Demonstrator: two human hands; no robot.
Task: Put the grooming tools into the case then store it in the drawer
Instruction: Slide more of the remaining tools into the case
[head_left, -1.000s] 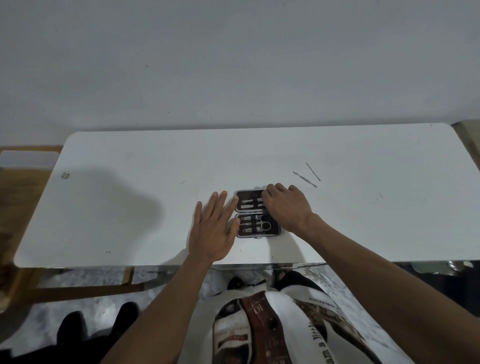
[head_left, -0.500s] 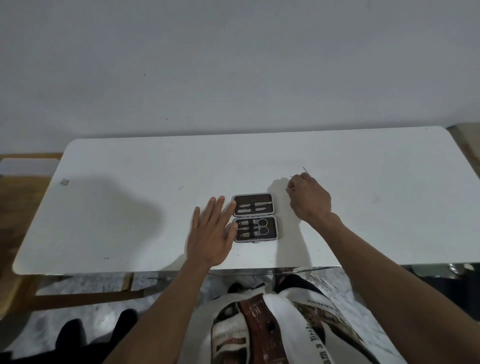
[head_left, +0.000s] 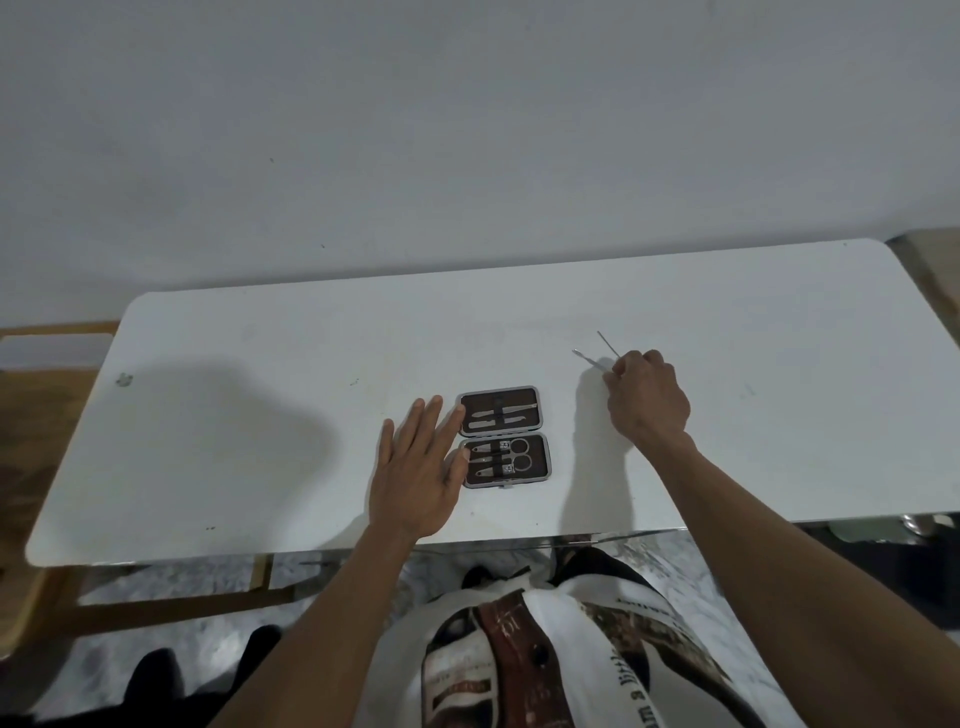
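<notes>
- Nearest me, my left hand (head_left: 415, 467) lies flat and empty, fingers spread, touching the left edge of the open case (head_left: 503, 435) on the table (head_left: 260, 415).
- Farther right, my right hand (head_left: 647, 397) is curled over one loose pick (head_left: 589, 360); whether it grips, I cannot tell.
- Beyond, a probe (head_left: 607, 343) waits. I judge it best to pinch low, lift level and seat each under a strap.

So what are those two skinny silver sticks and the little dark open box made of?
The two thin silver sticks look like polished metal: they glint pale grey. The small dark open case seems lined in brown leather-like or fabric material with a shiny metal-looking rim; the exact lining is unclear.
</notes>
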